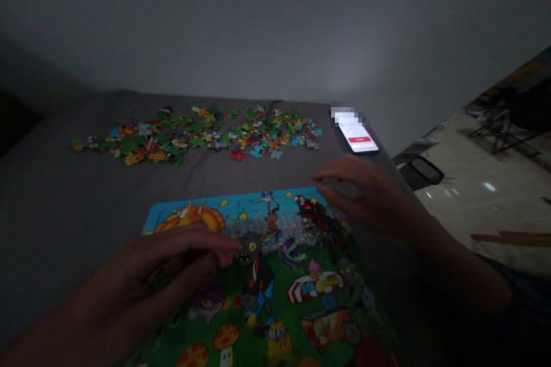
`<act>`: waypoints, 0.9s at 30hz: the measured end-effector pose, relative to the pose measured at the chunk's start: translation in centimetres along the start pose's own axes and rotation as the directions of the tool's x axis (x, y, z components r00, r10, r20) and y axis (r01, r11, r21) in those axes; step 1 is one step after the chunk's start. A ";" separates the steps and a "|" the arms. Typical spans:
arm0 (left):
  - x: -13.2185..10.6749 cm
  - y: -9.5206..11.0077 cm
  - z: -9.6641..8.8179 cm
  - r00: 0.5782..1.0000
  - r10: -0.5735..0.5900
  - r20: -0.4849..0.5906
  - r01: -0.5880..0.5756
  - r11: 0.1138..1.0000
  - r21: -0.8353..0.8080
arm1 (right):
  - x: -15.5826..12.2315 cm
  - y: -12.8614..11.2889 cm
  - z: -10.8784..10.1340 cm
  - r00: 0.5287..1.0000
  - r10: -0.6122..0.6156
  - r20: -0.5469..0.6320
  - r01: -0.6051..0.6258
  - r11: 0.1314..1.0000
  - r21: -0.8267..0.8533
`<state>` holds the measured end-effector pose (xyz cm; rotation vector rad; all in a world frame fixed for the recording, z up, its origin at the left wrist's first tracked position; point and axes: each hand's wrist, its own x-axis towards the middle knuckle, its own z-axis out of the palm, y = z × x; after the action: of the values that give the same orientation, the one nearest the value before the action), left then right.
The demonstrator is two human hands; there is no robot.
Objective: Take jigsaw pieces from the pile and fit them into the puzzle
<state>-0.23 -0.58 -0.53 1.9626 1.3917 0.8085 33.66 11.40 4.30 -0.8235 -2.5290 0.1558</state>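
Observation:
A picture board (275,292) with cartoon zombies, mushrooms and a pumpkin under a blue sky lies in front of me. My left hand (163,269) is over its left side, index finger stretched toward the grey zombie head and thumb below; I see nothing held. Near the board's upper right corner is my right hand (365,195), with a gap between thumb and fingers and nothing visible in it. Whether either hand touches the board is hard to tell. Beyond the board, loose jigsaw pieces (198,140) are spread in a wide heap.
A lit phone (359,139) lies at the right edge of the grey cloth surface (77,206). A pale wall (258,23) rises behind the pieces. To the right, lower down, is a shiny tiled floor (477,200) with a dark folding-frame object (499,132).

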 end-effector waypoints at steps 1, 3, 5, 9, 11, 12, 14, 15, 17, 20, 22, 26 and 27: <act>-0.1 -0.2 0.0 0.998 -0.053 0.032 0.054 0.998 -0.035 | 0.1 1.6 0.5 0.994 0.052 -0.095 -0.058 0.996 -0.062; -0.4 -0.5 0.0 0.986 -0.142 0.088 0.149 0.986 -0.081 | 0.2 4.3 1.7 0.974 0.159 -0.160 -0.180 0.975 -0.130; -0.4 -0.7 0.1 0.978 -0.178 0.113 0.189 0.977 -0.095 | 0.4 6.0 3.0 0.970 0.200 -0.139 -0.220 0.964 -0.148; -0.3 -0.5 0.2 0.974 -0.173 0.149 0.188 0.978 -0.090 | 1.7 5.9 5.2 0.987 0.156 -0.026 -0.158 0.979 -0.131; -0.3 -0.4 0.2 0.979 -0.138 0.149 0.154 0.983 -0.098 | 2.3 4.9 5.8 0.988 0.117 0.098 -0.106 0.989 -0.107; -0.3 -0.4 0.3 0.982 -0.116 0.150 0.132 0.986 -0.104 | 2.5 4.5 5.9 0.982 0.100 0.162 -0.086 0.992 -0.094; -0.4 -0.4 0.3 0.985 -0.088 0.149 0.105 0.988 -0.114 | 2.8 3.8 5.9 0.966 0.078 0.246 -0.062 0.995 -0.075; -0.5 -0.4 0.3 0.985 -0.079 0.151 0.097 0.988 -0.118 | 2.8 3.6 5.8 0.964 0.070 0.255 -0.054 0.996 -0.070; -0.5 -0.4 0.3 0.987 -0.058 0.152 0.078 0.989 -0.129 | 2.9 3.5 5.6 0.971 0.065 0.232 -0.051 0.996 -0.069; -0.4 -0.1 0.2 0.984 -0.052 0.169 0.076 0.988 -0.136 | 3.0 3.5 5.7 0.979 0.065 0.196 -0.048 0.995 -0.090; -0.2 0.1 0.2 0.983 -0.048 0.178 0.073 0.988 -0.136 | 3.2 3.4 6.1 0.977 0.066 0.204 -0.041 0.991 -0.125; -0.1 0.5 0.2 0.986 -0.041 0.162 0.064 0.988 -0.141 | 4.0 2.5 7.0 0.975 0.095 0.203 -0.061 0.984 -0.170; -0.1 0.5 0.2 0.984 -0.054 0.169 0.078 0.988 -0.136 | 4.1 2.3 7.2 0.975 0.104 0.196 -0.071 0.983 -0.170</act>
<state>0.19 -0.87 -0.25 1.8201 1.2602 0.6794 28.57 15.94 -0.91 -1.0317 -2.7268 0.0657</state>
